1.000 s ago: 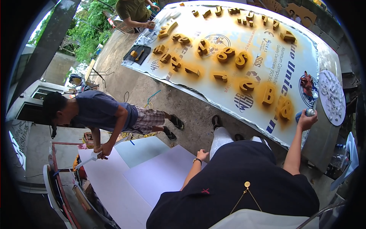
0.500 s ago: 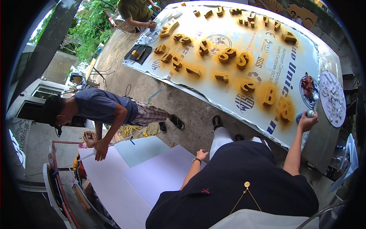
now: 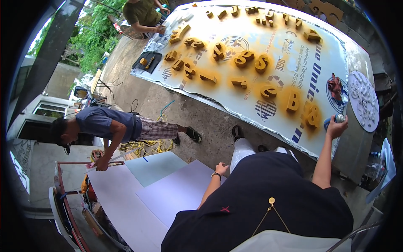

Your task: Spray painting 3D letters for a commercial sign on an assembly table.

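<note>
My right hand grips a blue spray can with a silver top at the right edge of a printed sheet covering a large table. Just left of the can is a yellow-painted cut-out shape; several rows of similar letter shapes sit upright on the sheet, each ringed with yellow overspray. My left hand hangs beside my waist over pale boards, fingers curled, and what they hold, if anything, is hidden.
A co-worker in blue bends over the boards at left, hands at their far edge. Another person in olive stands at the table's far end. An oval board of white pieces sits at right. Yellow cords lie on the floor.
The view has shifted slightly, and my right hand with the can sits a little higher in it. The blue-clad co-worker's hands have moved left along the boards. My left hand stays beside my waist.
</note>
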The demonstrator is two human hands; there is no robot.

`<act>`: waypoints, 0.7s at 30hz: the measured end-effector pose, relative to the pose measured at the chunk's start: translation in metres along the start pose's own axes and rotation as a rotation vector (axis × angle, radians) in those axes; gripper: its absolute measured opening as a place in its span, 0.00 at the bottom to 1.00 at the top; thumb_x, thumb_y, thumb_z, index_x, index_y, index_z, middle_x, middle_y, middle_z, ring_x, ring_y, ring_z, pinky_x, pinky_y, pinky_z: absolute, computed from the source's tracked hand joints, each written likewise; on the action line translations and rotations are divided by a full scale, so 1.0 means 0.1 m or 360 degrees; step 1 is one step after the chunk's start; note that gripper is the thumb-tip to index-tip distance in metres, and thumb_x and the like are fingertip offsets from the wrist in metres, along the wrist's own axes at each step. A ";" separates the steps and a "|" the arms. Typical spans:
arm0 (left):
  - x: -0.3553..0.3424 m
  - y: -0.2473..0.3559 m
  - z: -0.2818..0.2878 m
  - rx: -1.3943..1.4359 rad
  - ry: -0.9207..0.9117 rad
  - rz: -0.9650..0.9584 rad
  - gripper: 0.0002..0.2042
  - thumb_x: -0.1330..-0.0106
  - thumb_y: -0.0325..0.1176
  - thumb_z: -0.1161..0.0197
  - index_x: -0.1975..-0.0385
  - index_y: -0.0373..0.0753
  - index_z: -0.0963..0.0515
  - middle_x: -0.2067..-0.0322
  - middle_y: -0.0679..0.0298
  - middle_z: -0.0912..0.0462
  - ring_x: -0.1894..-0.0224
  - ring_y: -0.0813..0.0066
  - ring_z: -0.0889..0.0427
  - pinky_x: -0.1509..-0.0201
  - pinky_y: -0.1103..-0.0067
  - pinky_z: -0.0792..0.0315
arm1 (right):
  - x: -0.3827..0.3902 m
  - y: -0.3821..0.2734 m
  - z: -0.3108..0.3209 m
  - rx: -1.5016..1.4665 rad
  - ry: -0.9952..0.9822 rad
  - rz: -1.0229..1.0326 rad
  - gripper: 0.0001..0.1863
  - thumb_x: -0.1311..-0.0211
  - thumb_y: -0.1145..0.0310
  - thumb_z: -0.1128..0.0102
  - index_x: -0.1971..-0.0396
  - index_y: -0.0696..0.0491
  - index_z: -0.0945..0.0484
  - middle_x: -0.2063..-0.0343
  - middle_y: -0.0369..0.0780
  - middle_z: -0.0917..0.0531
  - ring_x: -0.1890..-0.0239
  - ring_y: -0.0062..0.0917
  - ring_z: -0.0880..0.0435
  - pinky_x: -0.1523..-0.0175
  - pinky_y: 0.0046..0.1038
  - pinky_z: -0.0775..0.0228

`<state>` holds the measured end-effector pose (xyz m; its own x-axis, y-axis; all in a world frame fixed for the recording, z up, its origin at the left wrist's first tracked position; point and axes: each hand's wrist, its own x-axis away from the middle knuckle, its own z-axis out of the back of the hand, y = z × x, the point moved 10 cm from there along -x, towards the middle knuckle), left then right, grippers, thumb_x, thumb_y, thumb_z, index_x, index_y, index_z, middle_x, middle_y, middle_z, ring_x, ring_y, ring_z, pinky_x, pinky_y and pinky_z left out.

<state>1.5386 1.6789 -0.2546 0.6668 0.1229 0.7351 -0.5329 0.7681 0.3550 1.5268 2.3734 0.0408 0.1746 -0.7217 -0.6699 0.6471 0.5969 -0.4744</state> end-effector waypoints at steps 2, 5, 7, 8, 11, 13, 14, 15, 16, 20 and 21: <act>0.00 0.04 0.04 -0.0003 0.0060 -0.0027 0.26 0.52 0.44 0.37 0.55 0.33 0.31 0.58 0.48 0.28 0.56 0.59 0.26 0.56 0.73 0.29 | -0.01 0.00 0.00 -0.0179 -0.0032 -0.0004 0.32 0.61 0.57 0.36 0.53 0.51 0.36 0.58 0.45 0.28 0.56 0.39 0.28 0.57 0.36 0.33; 0.03 0.08 0.05 0.0070 0.0021 -0.0037 0.25 0.51 0.42 0.37 0.57 0.32 0.30 0.60 0.49 0.26 0.58 0.60 0.25 0.55 0.73 0.30 | -0.04 0.15 -0.10 -0.0411 -0.0223 -0.0137 0.35 0.60 0.55 0.34 0.51 0.48 0.38 0.55 0.45 0.28 0.53 0.41 0.28 0.54 0.36 0.33; 0.00 0.12 0.06 -0.0047 0.0028 -0.0124 0.24 0.51 0.41 0.37 0.58 0.31 0.30 0.61 0.49 0.25 0.58 0.61 0.24 0.54 0.74 0.31 | -0.17 0.43 -0.16 -0.0499 -0.0331 -0.0206 0.35 0.61 0.54 0.32 0.51 0.46 0.37 0.55 0.45 0.28 0.55 0.41 0.27 0.54 0.35 0.33; -0.01 0.17 0.09 -0.0064 0.0006 -0.0164 0.24 0.52 0.41 0.36 0.58 0.31 0.30 0.60 0.49 0.25 0.57 0.61 0.25 0.54 0.74 0.31 | -0.29 0.51 -0.03 -0.0429 -0.0181 -0.0192 0.35 0.61 0.53 0.32 0.52 0.48 0.37 0.57 0.44 0.27 0.57 0.39 0.25 0.55 0.33 0.32; -0.02 0.30 0.15 -0.0113 -0.0038 -0.0196 0.25 0.52 0.41 0.36 0.58 0.30 0.30 0.60 0.49 0.25 0.57 0.60 0.25 0.54 0.74 0.31 | -0.61 0.69 0.60 -0.0590 0.0138 -0.0229 0.34 0.59 0.55 0.32 0.52 0.51 0.36 0.58 0.44 0.27 0.58 0.34 0.25 0.56 0.29 0.31; -0.03 0.43 0.21 -0.0096 -0.0025 -0.0230 0.25 0.52 0.41 0.37 0.58 0.30 0.30 0.61 0.49 0.24 0.58 0.60 0.24 0.54 0.74 0.30 | -0.77 0.92 0.86 -0.0925 0.0189 -0.0380 0.32 0.58 0.58 0.32 0.53 0.53 0.35 0.59 0.42 0.28 0.59 0.29 0.26 0.57 0.27 0.32; -0.07 0.46 0.19 -0.0222 -0.0044 -0.0258 0.24 0.52 0.40 0.37 0.58 0.30 0.30 0.61 0.49 0.24 0.59 0.60 0.23 0.55 0.74 0.30 | -0.77 1.08 0.75 -0.1340 0.0060 -0.0718 0.31 0.57 0.59 0.32 0.53 0.54 0.36 0.58 0.41 0.28 0.59 0.28 0.27 0.56 0.27 0.32; -0.10 0.47 0.19 -0.0255 -0.0068 -0.0271 0.24 0.52 0.40 0.37 0.58 0.30 0.30 0.61 0.49 0.24 0.59 0.60 0.23 0.55 0.74 0.30 | -0.72 1.17 0.64 -0.1757 -0.0064 -0.1057 0.31 0.57 0.61 0.32 0.52 0.54 0.36 0.58 0.41 0.29 0.58 0.28 0.27 0.56 0.27 0.33; -0.11 0.51 0.17 -0.0253 -0.0102 -0.0263 0.24 0.51 0.40 0.37 0.58 0.29 0.30 0.62 0.49 0.24 0.59 0.60 0.23 0.55 0.74 0.30 | -0.76 1.10 0.76 -0.1730 -0.0038 -0.1064 0.31 0.57 0.61 0.32 0.52 0.54 0.36 0.58 0.41 0.29 0.58 0.28 0.27 0.56 0.27 0.33; -0.32 0.77 0.19 -0.0318 -0.0062 -0.0431 0.24 0.51 0.39 0.38 0.57 0.29 0.31 0.62 0.49 0.24 0.60 0.61 0.23 0.56 0.74 0.30 | -0.91 0.66 1.25 -0.1068 -0.0065 -0.0324 0.32 0.56 0.60 0.33 0.51 0.53 0.36 0.59 0.39 0.29 0.58 0.25 0.27 0.54 0.26 0.34; -0.40 0.84 0.17 -0.0334 -0.0077 -0.0448 0.24 0.51 0.39 0.38 0.57 0.29 0.31 0.62 0.49 0.24 0.60 0.61 0.23 0.56 0.74 0.30 | -0.81 0.88 1.16 -0.1488 -0.0074 -0.0725 0.33 0.57 0.61 0.33 0.50 0.54 0.36 0.59 0.39 0.29 0.58 0.24 0.28 0.53 0.25 0.35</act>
<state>1.4582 1.7274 -0.2443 0.7441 -0.1382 0.6537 -0.2097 0.8806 0.4248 1.6558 2.4439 0.1197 0.0994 -0.9479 -0.3028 -0.1709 0.2835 -0.9436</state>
